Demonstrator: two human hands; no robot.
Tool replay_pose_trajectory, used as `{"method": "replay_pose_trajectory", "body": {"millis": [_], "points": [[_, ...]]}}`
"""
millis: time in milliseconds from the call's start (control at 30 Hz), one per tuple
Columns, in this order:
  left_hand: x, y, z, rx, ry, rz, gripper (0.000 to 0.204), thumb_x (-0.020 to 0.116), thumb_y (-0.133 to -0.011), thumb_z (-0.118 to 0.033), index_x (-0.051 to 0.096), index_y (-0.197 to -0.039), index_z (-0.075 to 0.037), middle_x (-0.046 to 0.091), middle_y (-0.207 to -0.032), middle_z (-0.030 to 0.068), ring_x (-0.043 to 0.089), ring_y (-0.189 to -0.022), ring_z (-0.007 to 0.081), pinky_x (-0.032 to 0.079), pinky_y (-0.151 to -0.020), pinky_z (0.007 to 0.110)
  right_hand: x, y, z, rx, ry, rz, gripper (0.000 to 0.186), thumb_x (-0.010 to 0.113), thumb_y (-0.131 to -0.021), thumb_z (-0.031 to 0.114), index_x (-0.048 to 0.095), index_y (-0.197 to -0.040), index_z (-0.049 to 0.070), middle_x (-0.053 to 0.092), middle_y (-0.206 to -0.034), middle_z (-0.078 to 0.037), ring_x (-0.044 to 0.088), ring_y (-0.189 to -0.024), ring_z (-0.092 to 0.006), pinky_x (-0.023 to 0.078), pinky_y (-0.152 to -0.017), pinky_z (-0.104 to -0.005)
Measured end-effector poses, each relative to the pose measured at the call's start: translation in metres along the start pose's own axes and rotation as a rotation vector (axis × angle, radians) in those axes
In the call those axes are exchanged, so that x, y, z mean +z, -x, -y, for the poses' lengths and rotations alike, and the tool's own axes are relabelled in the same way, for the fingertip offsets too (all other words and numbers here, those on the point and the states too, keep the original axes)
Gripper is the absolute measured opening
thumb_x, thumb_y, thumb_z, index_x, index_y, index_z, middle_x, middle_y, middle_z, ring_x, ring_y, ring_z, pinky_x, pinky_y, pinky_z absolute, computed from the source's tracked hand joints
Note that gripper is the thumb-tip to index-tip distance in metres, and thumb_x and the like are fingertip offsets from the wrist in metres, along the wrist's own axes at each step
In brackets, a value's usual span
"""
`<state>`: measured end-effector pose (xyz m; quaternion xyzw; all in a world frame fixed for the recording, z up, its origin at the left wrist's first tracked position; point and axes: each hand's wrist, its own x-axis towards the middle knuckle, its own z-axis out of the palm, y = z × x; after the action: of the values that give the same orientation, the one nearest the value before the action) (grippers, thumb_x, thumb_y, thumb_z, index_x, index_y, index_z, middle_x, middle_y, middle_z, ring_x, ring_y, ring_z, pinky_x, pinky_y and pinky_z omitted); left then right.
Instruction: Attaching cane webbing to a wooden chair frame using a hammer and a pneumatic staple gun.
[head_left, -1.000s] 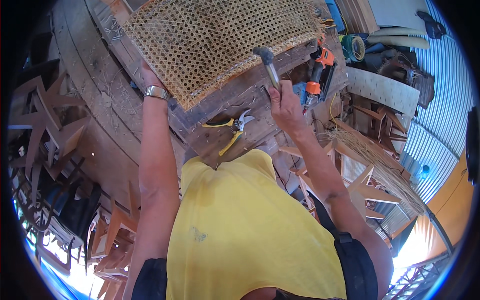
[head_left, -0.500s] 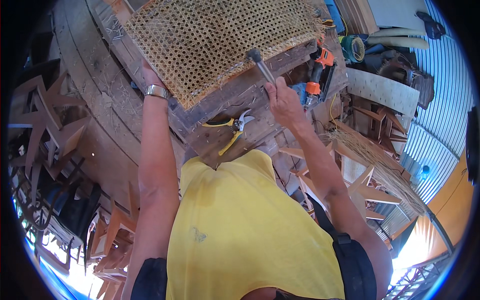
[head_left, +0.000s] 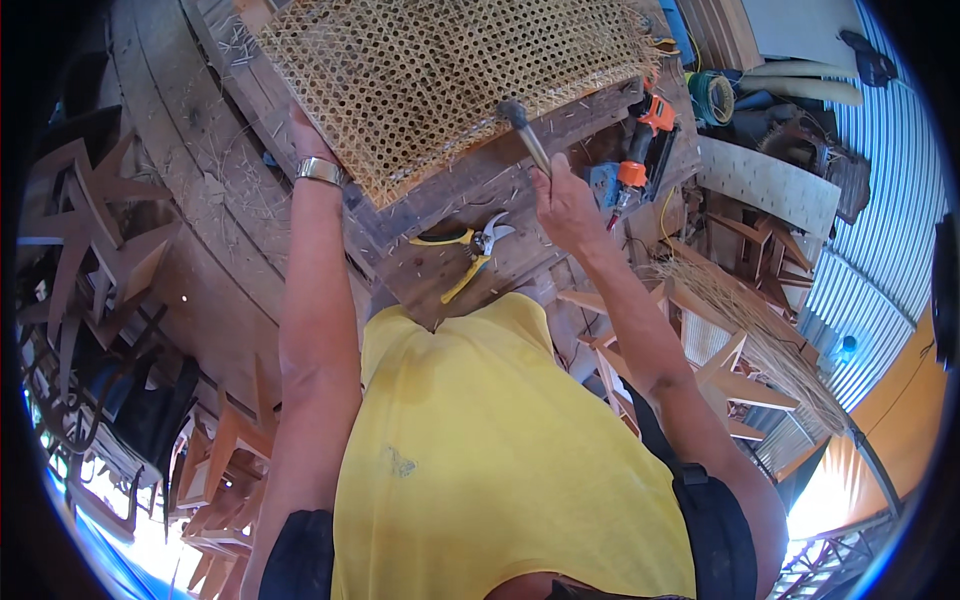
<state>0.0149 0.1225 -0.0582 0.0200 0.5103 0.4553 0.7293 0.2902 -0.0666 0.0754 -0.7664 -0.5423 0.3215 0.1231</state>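
At the left, the left hand [head_left: 308, 136], below which a metal-banded watch [head_left: 320, 170] was worn, rested against the left edge of the woven cane panel [head_left: 440, 95]. Its fingers were largely hidden, so whether they were clamped on that edge or merely pressed to it could not be told. The panel lay flat on the wooden bench [head_left: 410, 280], at the top of the view. Yellow-handled pruning shears [head_left: 480, 250] lay below its near edge, jaws apart and unattended. Further right, the right hand [head_left: 570, 205] was clamped on the handle of a hammer [head_left: 528, 138], whose head stood at the panel's near border. An orange-and-black power tool [head_left: 640, 145] lay beyond that hand.

The step in hand was judged to be hammering along the near border, with the left hand as a steady. The next move called for a firm left hold, fingers clear of the striking line, and short, controlled blows that spared the weave.
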Motion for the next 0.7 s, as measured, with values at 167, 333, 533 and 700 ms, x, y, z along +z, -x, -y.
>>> {"method": "replay_pose_trajectory", "body": {"millis": [167, 333, 533, 700], "points": [[0.0032, 0.0004, -0.0008, 0.048, 0.0, -0.05, 0.063, 0.047, -0.089, -0.059, 0.058, -0.127, -0.009, 0.062, -0.124, 0.0115, 0.061, -0.104, 0.032, 0.051, -0.088, 0.047, -0.0021, 0.0053, 0.0062, -0.012, -0.031, -0.055, 0.028, 0.046, -0.1, 0.03, 0.04, -0.092, 0.004, 0.055, -0.067, -0.025, 0.056, -0.067, -0.0485, 0.04, -0.057, -0.0547], [0.0028, 0.0013, -0.0012, -0.004, 0.025, 0.039, 0.061, 0.046, -0.09, -0.058, 0.058, -0.127, -0.01, 0.063, -0.123, 0.0102, 0.061, -0.104, 0.031, 0.05, -0.089, 0.046, -0.0019, -0.0011, 0.0037, -0.022, 0.084, -0.072, 0.028, 0.046, -0.1, 0.031, 0.041, -0.092, 0.004, 0.055, -0.066, -0.025, 0.056, -0.067, -0.0486, 0.04, -0.055, -0.0548], [0.0052, 0.0046, -0.0015, -0.002, 0.0, -0.003, 0.061, 0.047, -0.09, -0.057, 0.059, -0.126, -0.009, 0.063, -0.122, 0.0107, 0.062, -0.103, 0.0316, 0.051, -0.087, 0.046, 0.0046, 0.0037, 0.0026, -0.07, -0.004, -0.136, 0.028, 0.046, -0.101, 0.031, 0.041, -0.094, 0.004, 0.053, -0.066, -0.024, 0.056, -0.066, -0.0471, 0.04, -0.055, -0.0516], [0.0027, 0.0011, -0.0016, 0.011, 0.078, 0.03, 0.061, 0.046, -0.09, -0.056, 0.058, -0.126, -0.008, 0.064, -0.121, 0.0115, 0.062, -0.103, 0.032, 0.051, -0.087, 0.047, -0.0001, 0.0044, 0.0079, 0.058, 0.015, -0.002, 0.029, 0.046, -0.101, 0.032, 0.041, -0.094, 0.004, 0.052, -0.065, -0.023, 0.055, -0.064, -0.0469, 0.04, -0.054, -0.0498]]}}
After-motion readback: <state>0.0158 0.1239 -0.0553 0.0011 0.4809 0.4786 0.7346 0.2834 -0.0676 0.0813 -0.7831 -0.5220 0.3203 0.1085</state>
